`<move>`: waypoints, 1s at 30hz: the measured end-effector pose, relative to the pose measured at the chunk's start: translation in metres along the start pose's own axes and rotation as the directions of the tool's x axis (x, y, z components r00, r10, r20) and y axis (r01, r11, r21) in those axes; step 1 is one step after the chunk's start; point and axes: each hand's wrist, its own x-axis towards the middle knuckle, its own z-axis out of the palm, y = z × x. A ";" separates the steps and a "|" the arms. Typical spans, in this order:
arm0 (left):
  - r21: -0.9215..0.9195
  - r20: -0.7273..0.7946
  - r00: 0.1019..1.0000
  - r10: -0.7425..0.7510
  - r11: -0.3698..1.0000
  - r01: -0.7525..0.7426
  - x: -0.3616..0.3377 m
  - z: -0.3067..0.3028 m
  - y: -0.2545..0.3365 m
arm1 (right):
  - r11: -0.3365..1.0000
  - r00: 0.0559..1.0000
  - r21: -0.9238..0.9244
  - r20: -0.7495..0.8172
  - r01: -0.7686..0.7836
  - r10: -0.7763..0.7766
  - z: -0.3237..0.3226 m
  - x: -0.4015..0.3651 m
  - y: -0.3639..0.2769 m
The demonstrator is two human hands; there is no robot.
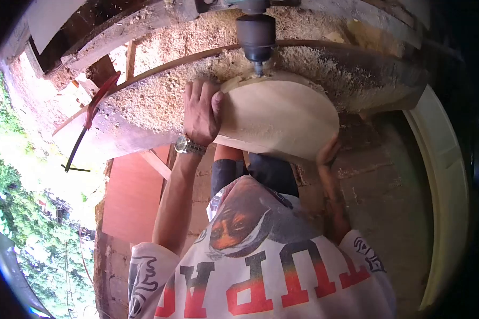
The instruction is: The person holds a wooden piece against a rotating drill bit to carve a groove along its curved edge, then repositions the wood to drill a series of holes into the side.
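A pale oval wooden board [279,114] lies on the sawdust-covered worktable. My left hand [202,109], with a metal wristwatch [189,145] at its wrist, presses on the board's left end, fingers curled and thumb against the edge. Lower on the right, my right hand [329,151] grips the board's rounded rim, its fingers partly hidden by the wood. Over the far edge hangs a dark machine chuck [256,38]. The bit [258,68] below it meets the board's rim, with shavings around it.
Sawdust coats the curved worktable [146,109]. A red-handled tool with a black bar [79,143] rests at its left edge. A reddish panel [133,199] stands below. On the right is a pale curved frame [442,186]. Green plants [32,250] show outside at left.
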 end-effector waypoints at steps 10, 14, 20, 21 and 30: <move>0.092 0.119 0.993 0.022 0.995 -0.033 -0.033 0.011 -0.013 | 0.994 0.993 -0.001 -0.040 -0.112 0.112 0.008 -0.060 0.036; 0.111 0.030 0.999 0.036 0.993 -0.039 -0.036 0.019 -0.008 | 0.999 0.999 -0.001 0.010 -0.047 0.047 0.003 -0.038 0.037; 0.029 -0.002 0.992 -0.127 0.991 0.127 -0.031 0.020 0.007 | 0.979 0.985 -0.112 0.027 0.173 -0.171 -0.014 0.026 0.011; 0.032 -0.017 0.991 -0.134 0.990 0.134 -0.030 0.020 0.006 | 0.970 0.979 -0.136 0.025 0.201 -0.200 -0.015 0.035 0.003; 0.036 -0.049 0.986 -0.161 0.986 0.163 -0.010 0.012 0.010 | 0.969 0.971 -0.085 0.070 0.233 -0.228 -0.017 0.069 -0.007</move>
